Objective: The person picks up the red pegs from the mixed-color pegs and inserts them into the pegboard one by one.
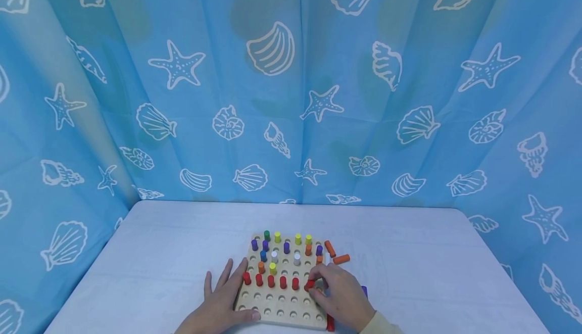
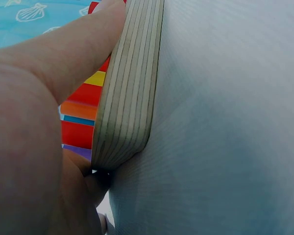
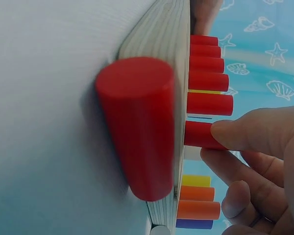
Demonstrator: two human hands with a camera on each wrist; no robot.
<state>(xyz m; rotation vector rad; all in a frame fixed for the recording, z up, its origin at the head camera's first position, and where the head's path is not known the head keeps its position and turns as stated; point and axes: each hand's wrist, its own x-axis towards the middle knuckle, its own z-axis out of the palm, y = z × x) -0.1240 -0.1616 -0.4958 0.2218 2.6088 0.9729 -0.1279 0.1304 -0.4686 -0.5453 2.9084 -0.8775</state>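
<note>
A wooden pegboard [image 1: 287, 307] with rows of round holes lies on the table. My right hand [image 1: 343, 293] pinches a red peg [image 3: 198, 134] between thumb and finger, upright on the board at the right end of a row of red pegs [image 1: 271, 281]. In the right wrist view its lower end meets the board; whether it sits in a hole cannot be told. My left hand [image 1: 218, 301] rests at the board's left edge, fingers spread along the side and thumb on the near corner. The left wrist view shows the board's layered edge [image 2: 130, 88] beside that hand.
Green, yellow, purple, blue, white and orange pegs stand in the far rows. Right of the board lie orange pegs [image 1: 341, 259], a purple peg [image 1: 365, 290] and a red peg [image 3: 137, 127] close against its edge. A blue shell-patterned curtain [image 1: 291, 96] surrounds the table.
</note>
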